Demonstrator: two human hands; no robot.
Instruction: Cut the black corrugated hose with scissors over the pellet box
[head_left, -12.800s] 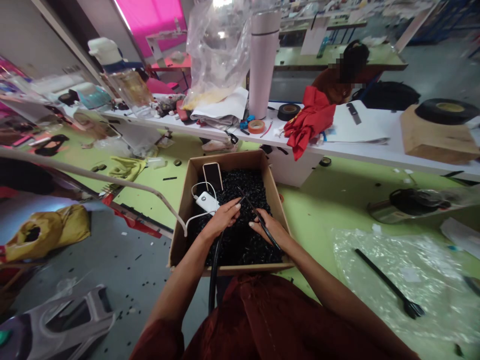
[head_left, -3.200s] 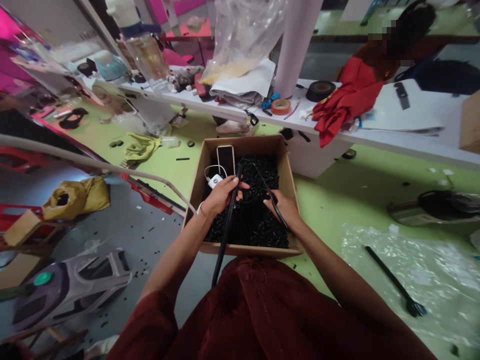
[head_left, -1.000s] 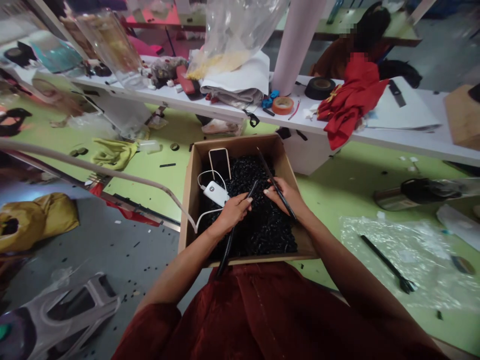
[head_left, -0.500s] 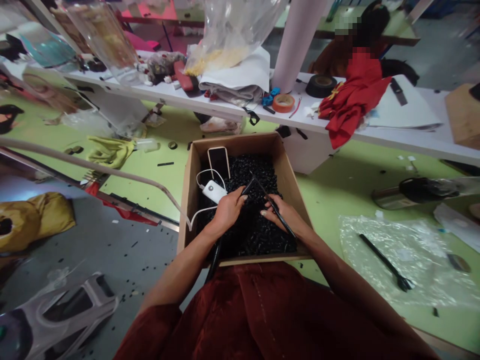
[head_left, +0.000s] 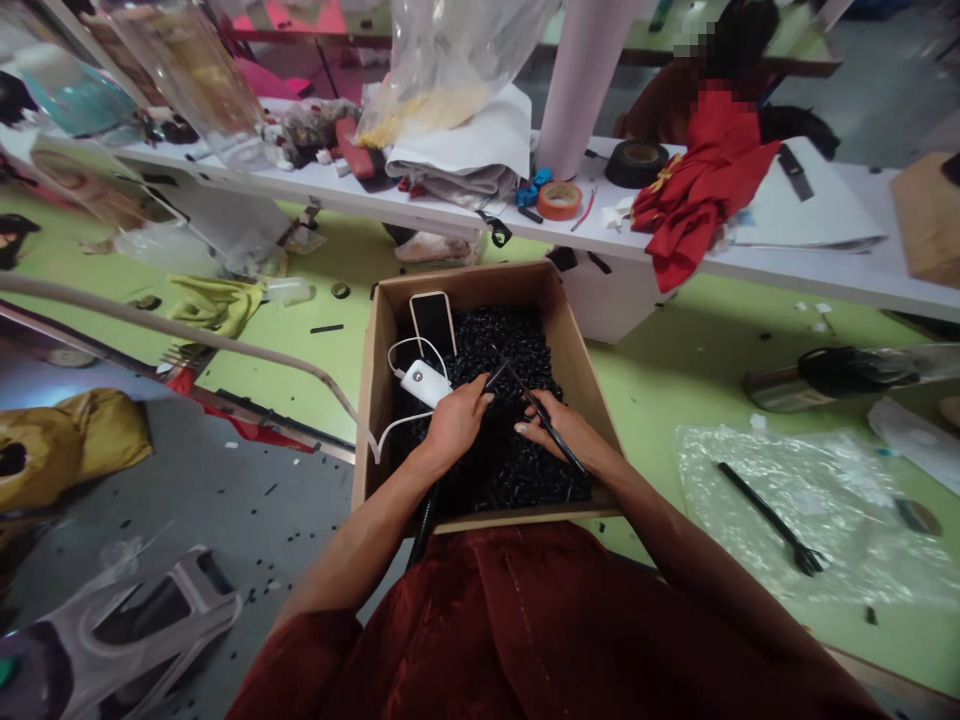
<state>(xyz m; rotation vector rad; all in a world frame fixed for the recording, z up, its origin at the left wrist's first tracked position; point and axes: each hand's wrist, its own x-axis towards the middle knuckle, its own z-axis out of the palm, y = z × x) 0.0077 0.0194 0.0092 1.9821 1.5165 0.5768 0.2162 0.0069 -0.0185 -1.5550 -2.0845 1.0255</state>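
A cardboard box [head_left: 592,410] stands before me, filled with small black pieces [head_left: 517,335]. Over it, my left hand [head_left: 455,422] is closed round a black ribbed strip [head_left: 425,525]. One end of the strip pokes out past my thumb, and the rest trails down toward my lap. In my right hand [head_left: 559,425] is a long, thin, dark tool [head_left: 568,455], its narrow tip meeting the strip's end; its exact kind is unclear. A phone [head_left: 433,322] leans at the box's far left, beside a white power bank [head_left: 424,382] with a white cable.
A pale hose [head_left: 285,350] crosses from the left to the box. On the right lie a plastic sheet [head_left: 720,540], a black strip with a frayed end [head_left: 765,510] and a flask [head_left: 787,385]. The shelf holds orange tape [head_left: 559,200] and red cloth [head_left: 697,195]. Another person sits beyond.
The whole view has shifted slightly. Both hands keep their hold, with the tool's tip still at the end of the black strip.
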